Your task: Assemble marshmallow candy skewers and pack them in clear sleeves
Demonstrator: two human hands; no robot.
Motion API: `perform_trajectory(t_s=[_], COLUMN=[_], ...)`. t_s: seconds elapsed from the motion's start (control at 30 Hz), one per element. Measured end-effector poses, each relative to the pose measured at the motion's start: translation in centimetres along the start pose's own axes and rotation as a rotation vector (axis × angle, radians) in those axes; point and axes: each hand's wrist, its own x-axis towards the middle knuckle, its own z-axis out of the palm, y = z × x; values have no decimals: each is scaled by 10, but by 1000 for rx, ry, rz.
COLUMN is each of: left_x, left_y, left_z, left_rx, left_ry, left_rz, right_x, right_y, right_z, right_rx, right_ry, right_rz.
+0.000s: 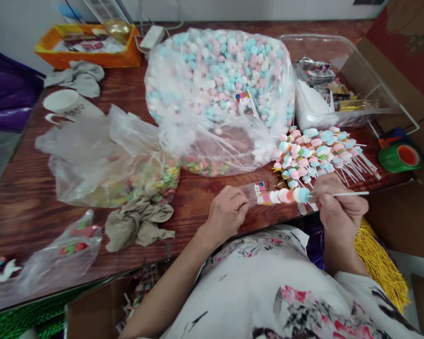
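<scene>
Skewer pile (316,153) btwn R hand (340,203) & clear tub (346,117).

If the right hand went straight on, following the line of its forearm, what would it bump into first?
The right hand would probably meet the pile of marshmallow sticks just beyond it, though it might pass above them: this single view leaves its height unclear.
</scene>
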Motion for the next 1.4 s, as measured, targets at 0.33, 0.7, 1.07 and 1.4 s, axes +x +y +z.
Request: perform_trajectory(t_s=[0.33, 0.7, 1.07, 1.4], left_x=[-12, -13, -27, -25], left_y=[-1, 1, -8, 0], left_z=[2, -4, 10, 15], left_rx=[-166, -553, -268, -133], left_ry=[-82, -322, -31, -92], left_rz=[-5, -157, -217, -199], right_x=[-8, -17, -24, -26], right_y=[18, 26, 34, 27], right_z=[12, 35, 39, 50], right_rx=[251, 380, 137, 237], right_ry=[-115, -180, -94, -28], right_rz=[228, 344, 386, 415])
